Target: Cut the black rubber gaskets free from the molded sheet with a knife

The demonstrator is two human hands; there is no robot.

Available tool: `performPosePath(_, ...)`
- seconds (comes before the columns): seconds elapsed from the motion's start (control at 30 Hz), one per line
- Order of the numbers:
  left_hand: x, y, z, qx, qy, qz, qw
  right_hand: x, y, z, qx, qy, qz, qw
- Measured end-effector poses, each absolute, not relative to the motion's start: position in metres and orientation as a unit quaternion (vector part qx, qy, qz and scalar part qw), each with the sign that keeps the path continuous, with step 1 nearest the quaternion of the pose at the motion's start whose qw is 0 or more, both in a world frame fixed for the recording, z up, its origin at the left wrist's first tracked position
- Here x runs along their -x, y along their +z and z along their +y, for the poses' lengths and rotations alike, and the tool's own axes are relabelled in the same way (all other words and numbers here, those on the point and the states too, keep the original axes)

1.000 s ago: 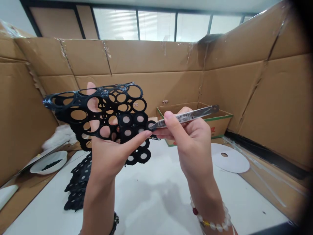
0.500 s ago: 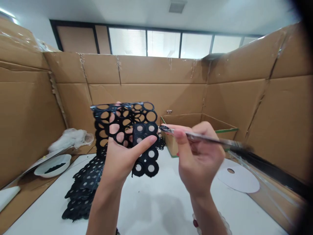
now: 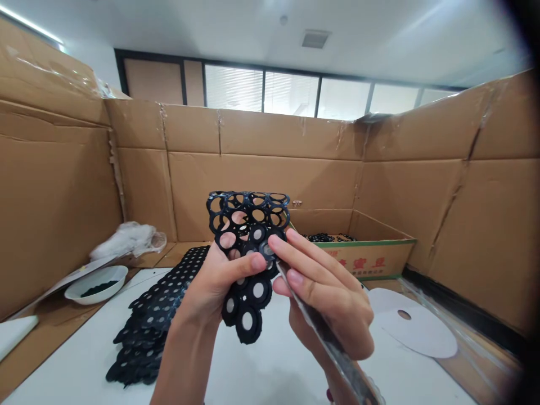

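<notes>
A black sheet of linked rings (image 3: 259,215), partly filled with discs that have pale round centres, hangs in my left hand (image 3: 211,278), whose thumb presses on its front. My right hand (image 3: 331,289) holds a long thin metal tool (image 3: 327,336) against the palm side, and its fingertips touch the discs at the sheet's right edge. The tool's tip lies close to the sheet. Behind my left forearm, a layered pile of black sheets with pale dots (image 3: 158,306) rests on the white table (image 3: 76,360).
Far left are a white bowl (image 3: 98,286) of small black pieces and crumpled clear plastic (image 3: 126,239). A cardboard box (image 3: 379,260) with black pieces stands back right, near a white disc with a hole (image 3: 415,332). Cardboard walls (image 3: 261,174) surround the table.
My right hand has moved left onto the sheet, and the tool now slants down toward the lower right. The sheet has shifted right and tilted. The camera view has shifted slightly.
</notes>
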State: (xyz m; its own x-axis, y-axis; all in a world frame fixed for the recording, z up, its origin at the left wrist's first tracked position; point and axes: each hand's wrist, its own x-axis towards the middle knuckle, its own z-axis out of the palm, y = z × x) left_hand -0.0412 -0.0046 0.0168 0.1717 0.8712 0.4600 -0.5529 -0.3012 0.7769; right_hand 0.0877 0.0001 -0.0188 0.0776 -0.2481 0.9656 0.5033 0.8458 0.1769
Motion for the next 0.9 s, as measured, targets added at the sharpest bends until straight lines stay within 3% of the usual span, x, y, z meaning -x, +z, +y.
performPosePath(0.47, 0.044, 0.022, -0.012, -0.542, 0.675, 0.205, 0.457, -0.087, -0.013, -0.009, 0.092, -0.162, -0.682, 0.707)
performPosePath(0.9, 0.049, 0.02, -0.009, -0.541, 0.685, 0.15, 0.465, -0.089, -0.009, -0.015, 0.058, -0.032, -0.707, 0.704)
